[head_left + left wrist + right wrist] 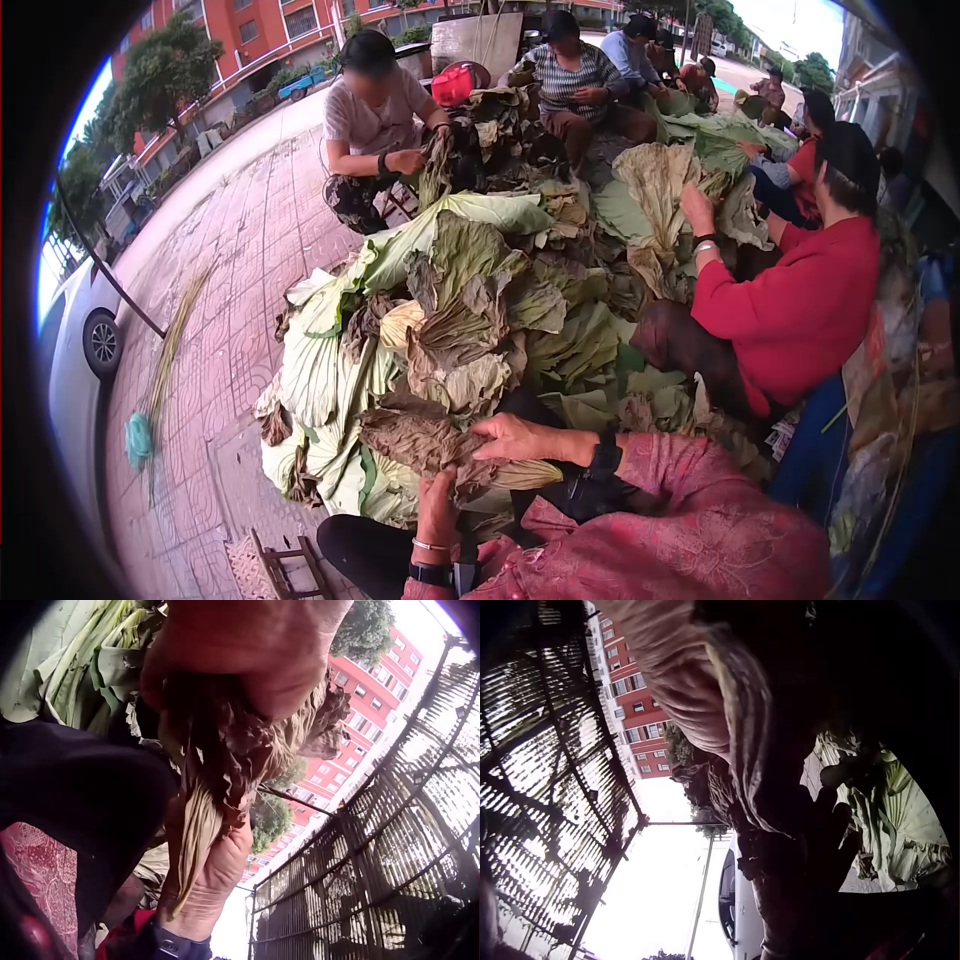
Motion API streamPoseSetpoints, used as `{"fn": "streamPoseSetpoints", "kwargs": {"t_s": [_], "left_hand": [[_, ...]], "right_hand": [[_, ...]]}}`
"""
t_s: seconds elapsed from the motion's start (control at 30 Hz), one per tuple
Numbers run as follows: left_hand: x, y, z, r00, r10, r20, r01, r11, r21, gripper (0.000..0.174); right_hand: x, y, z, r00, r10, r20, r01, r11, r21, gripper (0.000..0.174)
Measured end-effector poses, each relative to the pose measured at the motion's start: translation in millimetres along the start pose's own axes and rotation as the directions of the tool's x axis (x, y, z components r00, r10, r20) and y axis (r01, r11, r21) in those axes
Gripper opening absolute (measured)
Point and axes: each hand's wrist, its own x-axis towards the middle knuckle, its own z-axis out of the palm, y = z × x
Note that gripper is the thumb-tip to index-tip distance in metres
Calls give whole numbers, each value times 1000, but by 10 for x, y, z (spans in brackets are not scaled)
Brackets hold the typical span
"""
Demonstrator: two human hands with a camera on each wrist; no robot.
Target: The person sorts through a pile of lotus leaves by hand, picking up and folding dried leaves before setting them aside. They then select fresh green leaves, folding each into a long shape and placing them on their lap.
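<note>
1. My hands: two, one left hand (437, 508) and one right hand (515, 438).
2. Dried leaf bundle (415, 440) gripped between them: one; I cannot count its separate leaves.
3. Leaves in the pile (460, 290): many; overlap prevents my exact count.
4. Bracelets (430, 546) on me: one.
5. Dark wristbands (605, 456) on me: two, one per wrist.
6. Persons (800, 300) besides me: at least eight.
7. Wooden stools (262, 556) beside me: one.
8. White cars (72, 325): one; visible wheels (103, 343): one.
9. Teal bags (138, 440): one.

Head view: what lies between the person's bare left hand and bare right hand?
A crumpled brown dried-leaf bundle lies between the left hand and right hand, as the head and left wrist views show.
</note>
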Motion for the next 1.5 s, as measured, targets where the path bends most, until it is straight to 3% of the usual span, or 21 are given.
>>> {"fn": "streamPoseSetpoints", "kwargs": {"t_s": [0.03, 0.1, 0.13, 0.17, 0.2, 0.27, 0.3, 0.33, 0.37, 0.4, 0.5, 0.57, 0.67, 0.77, 0.83, 0.9, 1.07, 1.17, 1.3, 1.43, 1.5], "left_hand": [[41, 58, 12, 973, -224, 55, 231, 927, -296, 43], [-56, 243, 70, 886, -400, 234, 452, 632, -630, 45], [71, 310, 88, 913, -327, 245, 398, 573, -716, 45], [138, 341, 53, 933, -262, 247, 350, 508, -787, 44], [196, 300, 11, 933, -272, 235, 348, 525, -777, 41], [238, 143, 6, 926, -302, 227, 363, 542, -758, 34], [246, 74, 37, 919, -324, 223, 375, 549, -747, 34], [249, 5, 74, 912, -346, 218, 387, 554, -737, 33], [264, -57, 88, 907, -367, 208, 395, 563, -726, 33], [285, -90, 110, 895, -399, 201, 409, 552, -727, 31], [315, -215, 152, 865, -454, 213, 455, 532, -714, 32], [404, -148, 183, 868, -459, 190, 462, 605, -648, 32], [518, -98, 209, 893, -402, 202, 434, 648, -626, 32], [608, -34, 223, 883, -405, 237, 456, 624, -635, 32], [564, -20, 275, 868, -429, 251, 482, 602, -637, 32], [524, -99, 331, 859, -442, 257, 493, 582, -647, 32], [342, -229, 335, 832, -485, 268, 516, 503, -693, 30], [255, -271, 277, 824, -510, 249, 512, 479, -713, 28], [242, -295, 204, 837, -512, 191, 473, 504, -723, 28], [367, -152, 135, 892, -450, 45, 326, 570, -754, 35], [481, -24, 103, 929, -368, -27, 210, 586, -782, 41]], "right_hand": [[-39, -122, -119, 996, 58, 67, -69, 983, 169, 32], [-178, -189, -418, 972, 233, -19, -228, 964, 137, 25], [-110, -62, -701, 976, 183, -114, -126, 914, 386, 22], [-47, -67, -1075, 950, 208, -233, -128, 939, 318, 21], [41, -45, -1540, 935, 140, -327, -8, 927, 375, 21], [15, -413, -2221, 831, 29, -556, 347, 754, 557, 42], [-44, -164, -2820, 728, 116, -676, 444, 672, 593, 69], [-88, -165, -2981, 407, 219, -887, 553, 714, 430, 94], [-194, -134, -3085, 388, 163, -907, 571, 730, 376, 107], [-207, 27, -3206, 346, 184, -920, 575, 733, 362, 99], [-134, 460, -2799, 420, 187, -888, 330, 880, 342, 80], [-65, 609, -2360, 527, 234, -817, 51, 951, 305, 73], [194, 798, -1851, 703, 8, -711, -80, 994, -68, 74], [519, 711, -1553, 845, -245, -476, -85, 816, -572, 78], [802, 637, -1368, 918, -258, -300, -39, 694, -719, 82], [1041, 581, -1246, 978, -95, -184, -101, 557, -824, 87], [1443, 929, -1400, 990, 116, -76, -107, 294, -950, 77], [1461, 989, -1403, 988, 156, -23, -94, 461, -883, 70], [1474, 756, -1534, 953, 185, -238, -301, 638, -709, 46], [1208, 239, -1499, 929, -290, -232, -10, 605, -796, 32], [1024, -120, -1303, 896, -425, -128, 111, 493, -863, 29]]}}
